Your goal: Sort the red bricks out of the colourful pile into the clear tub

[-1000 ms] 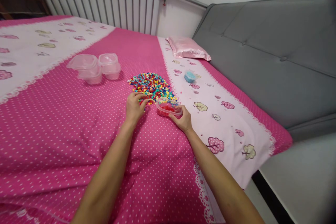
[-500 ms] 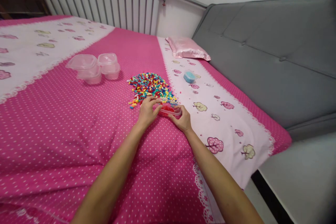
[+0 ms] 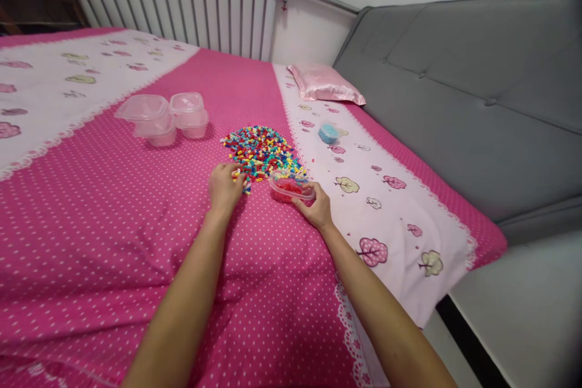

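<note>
A heap of small multicoloured plastic building bricks lies on the pink dotted bedspread. My left hand is at the heap's near left edge, fingers curved and apart, with some loose bricks beside and partly behind the fingertips. No brick shows gripped in it. My right hand grips the right end of a clear plastic container, thumb on the near side and fingers at the far side. Red bricks fill part of this container, which rests on the bed just in front of the heap.
Clear lidded containers stand stacked at the left. A small container of light-blue pieces sits to the right of the heap. Farther back lie a pink pillow and a grey padded headboard. A radiator lines the wall.
My left hand has let go of the container's left end and moved left to the edge of the brick heap. My right hand and the container have stayed in place.
</note>
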The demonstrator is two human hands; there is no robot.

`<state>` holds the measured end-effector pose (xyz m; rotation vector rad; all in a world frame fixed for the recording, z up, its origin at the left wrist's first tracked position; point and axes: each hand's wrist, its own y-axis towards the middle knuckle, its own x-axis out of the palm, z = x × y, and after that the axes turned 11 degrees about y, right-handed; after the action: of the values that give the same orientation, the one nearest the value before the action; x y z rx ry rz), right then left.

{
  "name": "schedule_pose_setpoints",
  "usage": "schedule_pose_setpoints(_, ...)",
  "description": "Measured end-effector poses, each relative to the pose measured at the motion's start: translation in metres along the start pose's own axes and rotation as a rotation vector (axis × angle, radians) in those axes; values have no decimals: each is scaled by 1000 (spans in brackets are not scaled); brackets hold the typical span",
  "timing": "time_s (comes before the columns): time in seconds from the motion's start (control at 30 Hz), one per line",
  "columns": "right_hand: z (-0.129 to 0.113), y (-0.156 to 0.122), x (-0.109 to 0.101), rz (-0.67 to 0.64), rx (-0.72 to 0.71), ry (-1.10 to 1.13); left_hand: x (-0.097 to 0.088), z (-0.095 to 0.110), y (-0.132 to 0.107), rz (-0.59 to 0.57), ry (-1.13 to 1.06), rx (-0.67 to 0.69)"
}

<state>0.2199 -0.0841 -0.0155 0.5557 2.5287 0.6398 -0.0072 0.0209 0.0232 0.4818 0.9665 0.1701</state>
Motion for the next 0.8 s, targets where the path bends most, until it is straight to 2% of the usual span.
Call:
schedule_pose_setpoints(0.13, 0, 0, 0, 1, -8, -5, 3, -16, 0, -54, 156, -115)
schedule_pose_setpoints(0.33, 1, 0, 0, -4, 12, -4, 6, -10, -3, -92, 269, -138)
schedule_pose_setpoints(0.57, 0, 0, 0, -1, 0, 5, 2, -5, -4, -114, 296, -166)
schedule_pose_setpoints(0.8, 1, 0, 0, -4, 7, -6, 5, -9, -2, -120, 245, -169)
